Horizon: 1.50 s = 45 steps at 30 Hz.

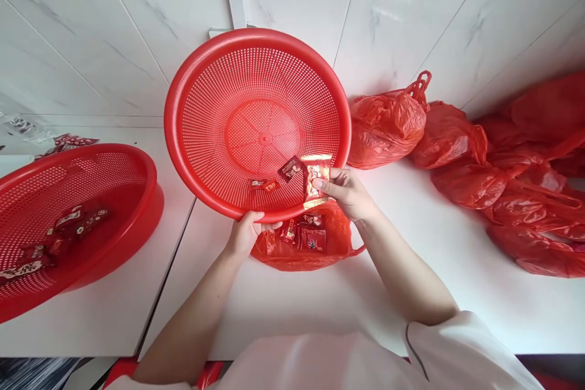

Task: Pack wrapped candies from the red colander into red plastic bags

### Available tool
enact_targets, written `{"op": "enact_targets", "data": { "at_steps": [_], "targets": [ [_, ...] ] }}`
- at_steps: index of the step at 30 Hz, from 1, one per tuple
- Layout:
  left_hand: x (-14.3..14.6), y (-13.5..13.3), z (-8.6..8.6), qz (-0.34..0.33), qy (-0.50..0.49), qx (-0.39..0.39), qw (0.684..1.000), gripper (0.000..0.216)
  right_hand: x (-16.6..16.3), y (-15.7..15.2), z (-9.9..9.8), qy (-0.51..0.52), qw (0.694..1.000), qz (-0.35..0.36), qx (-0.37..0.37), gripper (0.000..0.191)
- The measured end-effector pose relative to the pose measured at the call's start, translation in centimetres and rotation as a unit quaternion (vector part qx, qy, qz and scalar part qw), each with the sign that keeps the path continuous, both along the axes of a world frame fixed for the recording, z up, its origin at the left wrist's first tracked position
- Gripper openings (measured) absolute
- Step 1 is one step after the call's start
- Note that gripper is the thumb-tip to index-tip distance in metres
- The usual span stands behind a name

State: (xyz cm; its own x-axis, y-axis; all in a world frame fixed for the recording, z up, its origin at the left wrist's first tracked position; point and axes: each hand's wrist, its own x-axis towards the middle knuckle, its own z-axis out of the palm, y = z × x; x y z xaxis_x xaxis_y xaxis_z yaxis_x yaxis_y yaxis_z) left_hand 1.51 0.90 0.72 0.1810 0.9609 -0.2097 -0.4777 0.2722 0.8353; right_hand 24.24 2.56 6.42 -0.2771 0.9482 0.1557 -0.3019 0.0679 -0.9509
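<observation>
My left hand (245, 233) grips the near rim of a round red plastic sieve basket (205, 73), which is tilted up toward me against the wall. My right hand (346, 192) pinches a red and gold sweet packet (316, 170) inside the basket's lower edge. Two more small packets (274, 181) lie in the basket beside it. Directly under the basket sits an open red plastic bag (333, 244) holding several red packets.
A second red sieve basket (132, 207) with several packets stands at the left on another white table. Tied red plastic bags (388, 125) and a heap of more red bags (525, 195) lie along the tiled wall at the right.
</observation>
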Motion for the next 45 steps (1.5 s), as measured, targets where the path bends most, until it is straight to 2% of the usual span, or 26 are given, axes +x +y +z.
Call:
{"op": "enact_targets", "data": {
  "at_steps": [5,11,13,17,21,27,33,35,38,41,45],
  "targets": [
    [0.0,0.0,0.0,-0.002,0.004,0.006,1.0,0.022,-0.4,-0.4,0.5,-0.004,1.0,-0.02,0.014,0.013],
    [0.1,0.0,0.1,-0.002,0.011,0.004,1.0,0.02,-0.7,0.1,-0.2,0.059,0.99,-0.065,-0.11,0.021],
    [0.0,0.0,0.1,0.0,0.012,0.001,1.0,0.02,-0.7,0.3,-0.3,0.066,0.988,-0.057,-0.131,0.026],
    [-0.1,0.1,0.1,0.007,0.006,-0.002,1.0,0.023,-0.8,0.3,-0.3,0.048,0.992,-0.028,-0.114,0.026],
    [-0.3,0.2,0.1,0.011,0.011,0.004,1.0,0.015,-0.8,0.0,-0.2,0.079,0.99,-0.024,-0.115,0.019],
    [-0.7,0.4,0.4,0.002,0.008,0.003,1.0,0.023,-1.0,-0.1,-0.2,0.055,0.99,0.007,-0.128,0.031],
    [-0.7,0.4,0.5,-0.001,-0.002,-0.009,1.0,0.018,-1.7,-0.1,-0.4,0.085,0.989,-0.056,-0.11,0.022],
    [-0.7,0.3,0.5,-0.004,-0.003,-0.013,1.0,0.017,-1.8,-0.1,-0.3,0.093,0.989,-0.043,-0.111,0.023],
    [-0.7,0.3,0.4,-0.007,0.003,-0.015,1.0,0.018,-1.7,0.0,0.1,0.094,0.983,0.015,-0.16,0.031],
    [-0.6,0.2,0.2,-0.007,0.014,-0.02,1.0,0.02,-1.4,0.2,0.5,0.115,0.97,0.038,-0.213,0.054],
    [-0.5,0.2,0.0,-0.02,0.022,-0.023,0.999,0.016,-1.2,0.5,0.5,0.148,0.956,0.018,-0.254,0.046]
  ]
}}
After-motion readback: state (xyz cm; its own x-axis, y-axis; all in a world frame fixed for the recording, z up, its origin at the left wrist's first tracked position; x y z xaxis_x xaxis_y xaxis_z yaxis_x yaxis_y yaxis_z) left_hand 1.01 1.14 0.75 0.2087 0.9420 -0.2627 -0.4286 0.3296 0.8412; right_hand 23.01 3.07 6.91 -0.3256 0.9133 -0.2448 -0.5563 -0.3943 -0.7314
